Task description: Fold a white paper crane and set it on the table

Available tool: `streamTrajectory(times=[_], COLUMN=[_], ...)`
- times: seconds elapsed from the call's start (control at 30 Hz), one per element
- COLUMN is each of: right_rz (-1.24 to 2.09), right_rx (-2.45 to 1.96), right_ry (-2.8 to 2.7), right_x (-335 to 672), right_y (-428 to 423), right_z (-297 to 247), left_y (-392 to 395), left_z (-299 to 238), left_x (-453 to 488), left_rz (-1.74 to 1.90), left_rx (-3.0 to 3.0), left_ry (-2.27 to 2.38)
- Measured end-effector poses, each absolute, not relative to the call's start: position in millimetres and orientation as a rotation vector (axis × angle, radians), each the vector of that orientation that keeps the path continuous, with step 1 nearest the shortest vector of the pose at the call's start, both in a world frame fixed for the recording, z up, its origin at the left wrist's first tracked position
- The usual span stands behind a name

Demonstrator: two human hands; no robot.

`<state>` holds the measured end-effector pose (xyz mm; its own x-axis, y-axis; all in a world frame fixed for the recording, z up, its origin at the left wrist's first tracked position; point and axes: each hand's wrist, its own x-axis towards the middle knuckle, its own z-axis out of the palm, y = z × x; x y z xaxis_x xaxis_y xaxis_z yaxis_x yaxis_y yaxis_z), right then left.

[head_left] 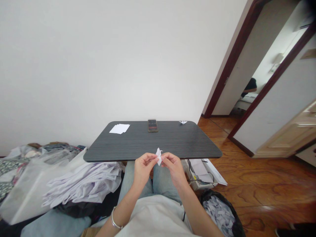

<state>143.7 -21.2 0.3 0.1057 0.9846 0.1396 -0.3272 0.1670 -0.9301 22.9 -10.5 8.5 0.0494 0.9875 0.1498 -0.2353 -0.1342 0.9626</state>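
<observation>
As both hands meet at the near edge of the counter (153, 144):
Left hand (142, 166): fingers pinching the folded white paper (159, 155), just before that edge.
Right hand (174, 164): fingers pinching the folded white paper's other side.
Counter's far edge: white sheets (119, 128) left, small dark stand (152, 125) middle, paper crane (183, 122) right.

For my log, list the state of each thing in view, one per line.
left hand, shut on the small folded paper
right hand, shut on the small folded paper
small folded paper, partly folded, held before the near edge of the table
white sheets, flat, stacked at the far left corner
paper figure, folded, resting at the far right corner
bin, holding paper scraps
</observation>
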Motion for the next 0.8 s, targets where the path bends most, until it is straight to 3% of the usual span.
streamTrajectory(times=[0.37, 0.8], right_rz=[0.915, 0.983], right_rx=[-0.864, -0.863], right_ry=[-1.144, -1.059], right_x=[141, 144], right_y=[-19, -16], right_z=[-7, -9], left_y=[-11, -8], left_z=[13, 13], left_x=[23, 18], left_rz=[1.303, 1.225], left_rx=[1.057, 1.039], left_ry=[0.882, 0.855])
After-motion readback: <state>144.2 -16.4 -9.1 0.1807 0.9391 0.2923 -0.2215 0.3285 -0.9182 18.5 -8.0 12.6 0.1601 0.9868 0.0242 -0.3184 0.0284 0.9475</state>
